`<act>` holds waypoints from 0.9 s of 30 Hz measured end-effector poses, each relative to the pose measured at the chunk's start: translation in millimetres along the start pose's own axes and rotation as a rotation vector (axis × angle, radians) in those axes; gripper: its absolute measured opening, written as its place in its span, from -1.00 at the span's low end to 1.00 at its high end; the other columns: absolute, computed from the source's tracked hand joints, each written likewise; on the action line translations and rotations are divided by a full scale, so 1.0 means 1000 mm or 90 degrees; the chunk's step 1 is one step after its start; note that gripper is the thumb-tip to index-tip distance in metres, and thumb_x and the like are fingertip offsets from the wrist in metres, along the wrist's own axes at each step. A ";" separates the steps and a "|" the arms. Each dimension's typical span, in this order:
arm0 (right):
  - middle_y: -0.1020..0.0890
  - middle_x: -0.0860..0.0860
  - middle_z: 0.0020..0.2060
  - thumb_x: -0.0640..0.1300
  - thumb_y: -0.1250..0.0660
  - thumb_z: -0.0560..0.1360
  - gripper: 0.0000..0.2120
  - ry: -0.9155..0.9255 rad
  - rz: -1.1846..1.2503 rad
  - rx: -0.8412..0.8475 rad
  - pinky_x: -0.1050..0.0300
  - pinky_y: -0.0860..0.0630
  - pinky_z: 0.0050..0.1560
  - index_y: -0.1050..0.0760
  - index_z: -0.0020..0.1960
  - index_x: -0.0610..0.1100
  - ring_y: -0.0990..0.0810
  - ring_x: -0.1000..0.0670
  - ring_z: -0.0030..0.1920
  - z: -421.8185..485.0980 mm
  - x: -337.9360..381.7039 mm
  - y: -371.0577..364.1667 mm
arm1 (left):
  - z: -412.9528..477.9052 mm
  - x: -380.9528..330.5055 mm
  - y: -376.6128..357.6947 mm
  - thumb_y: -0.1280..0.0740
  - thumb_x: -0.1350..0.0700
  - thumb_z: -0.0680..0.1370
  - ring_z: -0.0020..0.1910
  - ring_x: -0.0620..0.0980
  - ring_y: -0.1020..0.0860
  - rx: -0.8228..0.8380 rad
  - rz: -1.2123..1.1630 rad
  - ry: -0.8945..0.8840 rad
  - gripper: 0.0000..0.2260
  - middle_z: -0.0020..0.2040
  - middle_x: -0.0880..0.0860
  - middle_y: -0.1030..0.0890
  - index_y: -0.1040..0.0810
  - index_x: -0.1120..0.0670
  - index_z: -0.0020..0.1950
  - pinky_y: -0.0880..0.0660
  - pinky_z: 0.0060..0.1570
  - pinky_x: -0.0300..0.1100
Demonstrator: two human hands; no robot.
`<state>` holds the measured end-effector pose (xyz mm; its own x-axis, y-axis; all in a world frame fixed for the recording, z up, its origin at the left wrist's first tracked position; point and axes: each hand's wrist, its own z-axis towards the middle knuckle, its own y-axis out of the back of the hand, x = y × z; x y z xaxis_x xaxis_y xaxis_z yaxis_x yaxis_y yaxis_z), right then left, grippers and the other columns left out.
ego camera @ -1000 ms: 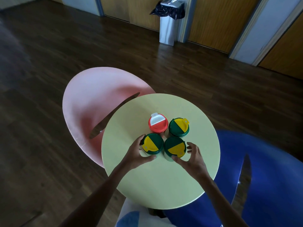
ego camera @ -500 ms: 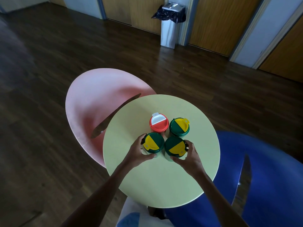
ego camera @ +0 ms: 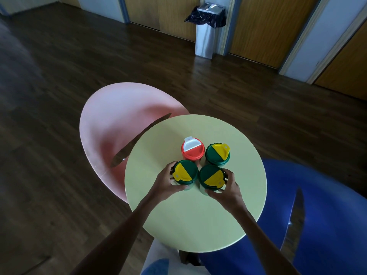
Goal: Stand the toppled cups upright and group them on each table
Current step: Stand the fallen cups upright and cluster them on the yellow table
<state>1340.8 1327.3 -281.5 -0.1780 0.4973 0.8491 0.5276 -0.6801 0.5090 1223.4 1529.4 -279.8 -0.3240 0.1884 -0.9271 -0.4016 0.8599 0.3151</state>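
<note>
Head view: on the table (ego camera: pixel 198 225), left hand (ego camera: pixel 165 183) grips the near-left cup (ego camera: pixel 185 172), right hand (ego camera: pixel 226 190) the near-right cup (ego camera: pixel 211 176) (red cup (ego camera: pixel 192 148) and far green cup (ego camera: pixel 217 152) upright just behind).

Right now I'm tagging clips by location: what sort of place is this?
Probably a children's playroom or nursery: a round yellow table holding bright lidded cups, with a pink chair and a blue chair beside it.
</note>
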 end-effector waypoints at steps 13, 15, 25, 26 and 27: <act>-0.47 0.01 0.17 -0.14 -0.61 0.22 -0.21 -0.012 0.049 0.008 0.44 -0.51 -0.07 -0.24 0.31 -0.04 -0.47 0.03 0.17 0.004 -0.006 -0.002 | 0.009 -0.002 0.002 -0.59 0.27 0.27 0.09 -0.42 -0.47 0.009 0.012 -0.005 -0.28 0.14 -0.13 -0.49 -0.33 0.02 0.32 -0.48 -0.04 -0.47; -0.47 0.02 0.17 -0.12 -0.61 0.23 -0.21 -0.008 0.041 0.010 0.33 -0.53 0.00 -0.24 0.31 -0.05 -0.47 0.04 0.17 0.005 -0.006 -0.002 | 0.010 -0.002 0.002 -0.60 0.25 0.26 0.09 -0.40 -0.48 0.010 0.013 -0.004 -0.28 0.15 -0.13 -0.49 -0.33 -0.01 0.31 -0.48 -0.03 -0.45; -0.41 0.06 0.16 -0.11 -0.59 0.26 -0.18 -0.005 -0.007 0.007 0.58 -0.35 -0.11 -0.22 0.37 -0.13 -0.42 0.06 0.14 0.009 -0.007 -0.002 | 0.014 0.001 0.004 -0.61 0.20 0.26 0.14 -0.31 -0.48 0.011 0.033 0.005 -0.21 0.17 -0.09 -0.49 -0.30 0.05 0.40 -0.45 -0.01 -0.48; -0.42 0.06 0.15 -0.11 -0.59 0.25 -0.19 -0.003 -0.006 0.005 0.56 -0.38 -0.10 -0.23 0.37 -0.13 -0.43 0.06 0.14 0.009 -0.007 -0.002 | 0.014 0.001 0.003 -0.61 0.20 0.26 0.13 -0.32 -0.48 0.009 0.032 0.006 -0.21 0.17 -0.09 -0.48 -0.30 0.05 0.39 -0.45 -0.02 -0.48; -0.42 0.06 0.15 -0.10 -0.60 0.24 -0.19 -0.003 -0.003 0.003 0.50 -0.43 -0.05 -0.24 0.35 -0.12 -0.44 0.05 0.14 0.009 -0.007 -0.002 | 0.013 0.001 0.003 -0.61 0.20 0.26 0.12 -0.34 -0.48 0.008 0.031 0.005 -0.21 0.16 -0.10 -0.49 -0.30 0.06 0.39 -0.45 -0.03 -0.48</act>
<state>1348.6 1329.8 -289.6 -0.1765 0.5023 0.8465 0.5309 -0.6756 0.5116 1233.1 1538.7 -282.9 -0.3500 0.2269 -0.9088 -0.3745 0.8554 0.3578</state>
